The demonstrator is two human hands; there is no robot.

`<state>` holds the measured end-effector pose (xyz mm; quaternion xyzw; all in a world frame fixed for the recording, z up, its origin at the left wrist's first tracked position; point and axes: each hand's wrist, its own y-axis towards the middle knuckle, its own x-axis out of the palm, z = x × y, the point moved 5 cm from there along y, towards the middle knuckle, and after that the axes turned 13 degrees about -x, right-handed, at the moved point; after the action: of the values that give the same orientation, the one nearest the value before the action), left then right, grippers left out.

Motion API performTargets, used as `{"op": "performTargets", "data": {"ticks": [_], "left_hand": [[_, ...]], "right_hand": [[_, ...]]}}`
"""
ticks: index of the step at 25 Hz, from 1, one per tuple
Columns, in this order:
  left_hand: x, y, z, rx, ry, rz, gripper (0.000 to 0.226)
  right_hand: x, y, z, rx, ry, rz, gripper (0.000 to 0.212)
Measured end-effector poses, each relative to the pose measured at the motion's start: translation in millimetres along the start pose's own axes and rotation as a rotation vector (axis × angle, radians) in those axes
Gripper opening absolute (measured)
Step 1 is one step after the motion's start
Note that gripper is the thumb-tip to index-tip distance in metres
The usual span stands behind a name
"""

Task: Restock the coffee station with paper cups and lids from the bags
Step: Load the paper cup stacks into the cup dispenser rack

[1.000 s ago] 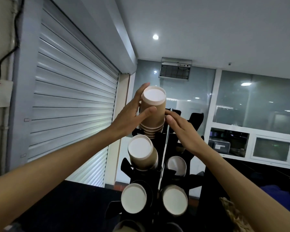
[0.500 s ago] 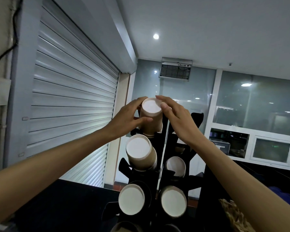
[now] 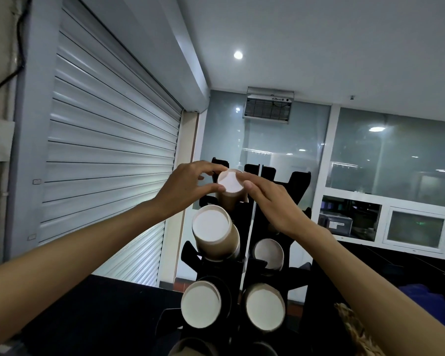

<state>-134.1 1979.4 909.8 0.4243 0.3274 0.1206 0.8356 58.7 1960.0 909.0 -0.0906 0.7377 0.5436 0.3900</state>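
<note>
Your left hand [image 3: 188,186] pinches the rim of the cup stack [image 3: 230,187] with curled fingers, while your right hand [image 3: 270,201] presses on its white base with straight fingers. A second ago this stack stood high above the black rack [image 3: 252,265]; now it sits deep in the top left slot. I think this slot is nearly filled.

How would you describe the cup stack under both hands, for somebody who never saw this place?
Find the black cup rack beside the roller shutter. In its top left slot sits the cup stack, white base facing you. Only this one has fingers on it.
</note>
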Motion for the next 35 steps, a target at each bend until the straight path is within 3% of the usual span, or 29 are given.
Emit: {"op": "performTargets", "data": {"ticks": [11,21,27,35], "left_hand": [[-31.7,-23.6,52.8,0.061,0.33,-0.029,0.029],[-48.6,-141.2,137.5,0.299,0.53,-0.04,0.026],[-22.2,-230.0,145.2,0.297,0.531,-0.133,0.024],[17.7,-343.3,137.9,0.213,0.467,-0.412,0.023]], "right_hand": [[-26.2,-33.2,-47.1,0.026,-0.237,-0.092,0.04],[-49.3,-123.6,-145.3,0.012,-0.432,-0.128,0.033],[-26.0,-202.4,-181.4,0.035,-0.421,-0.216,0.029],[16.2,-314.4,-200.1,0.185,-0.273,-0.282,0.035]]}}
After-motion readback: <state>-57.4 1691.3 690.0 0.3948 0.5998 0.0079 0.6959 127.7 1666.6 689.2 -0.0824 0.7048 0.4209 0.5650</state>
